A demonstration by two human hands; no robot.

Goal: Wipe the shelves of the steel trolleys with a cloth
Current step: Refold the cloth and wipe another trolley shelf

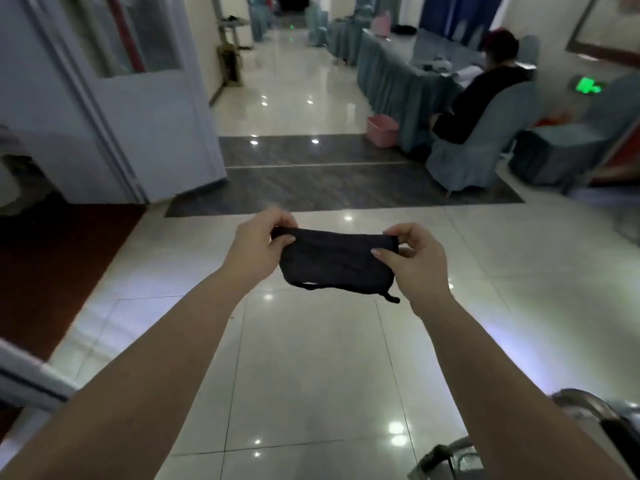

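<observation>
A black cloth [334,261] hangs stretched between both hands in mid-air over the glossy tiled floor. My left hand [258,247] pinches its upper left corner. My right hand [414,261] pinches the upper right corner, thumb lying across the cloth's front. The lower edge sags, with a thin strap loop dangling at the bottom right. A curved steel rail [585,405], likely part of a trolley, shows at the bottom right corner, partly behind my right forearm; its shelves are out of view.
A blue-grey door [149,109] stands open at left beside red carpet [52,268]. At right, a person in black [485,91] sits on a covered chair at a long draped table [398,74]. A pink basket [382,131] lies on the floor.
</observation>
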